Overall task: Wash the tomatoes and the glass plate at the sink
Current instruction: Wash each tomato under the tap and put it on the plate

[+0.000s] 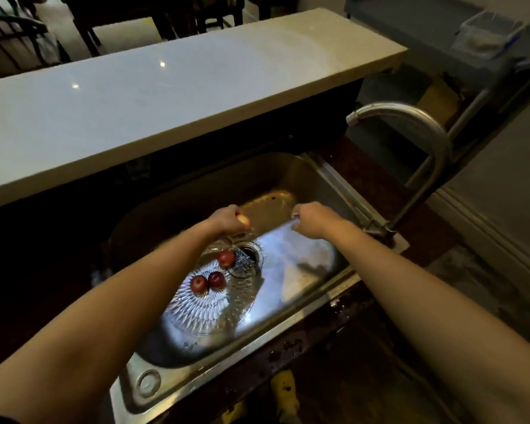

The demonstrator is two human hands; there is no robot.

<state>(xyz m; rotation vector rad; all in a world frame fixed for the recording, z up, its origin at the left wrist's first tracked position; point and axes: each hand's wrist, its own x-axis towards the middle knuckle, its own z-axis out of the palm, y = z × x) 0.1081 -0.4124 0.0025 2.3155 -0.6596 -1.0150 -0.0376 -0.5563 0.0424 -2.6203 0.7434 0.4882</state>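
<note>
A cut-glass plate (208, 313) lies in the steel sink (291, 324). Two red tomatoes (199, 283) (216, 279) sit side by side on the plate, and a third tomato (226, 258) rests at its far edge beside the drain (251, 254). My left hand (230, 220) hovers above the plate's far side, closed on a small pale tomato (243, 220) that shows between the fingers. My right hand (311, 220) is over the middle of the sink with its fingers curled; what they hold, if anything, is hidden.
A curved steel faucet (423, 127) rises at the sink's right rim, its spout off to the right of the basin. A raised pale counter (166, 96) runs behind the sink. Dark wet countertop (334, 362) surrounds it. A yellow object (283, 390) lies near the front edge.
</note>
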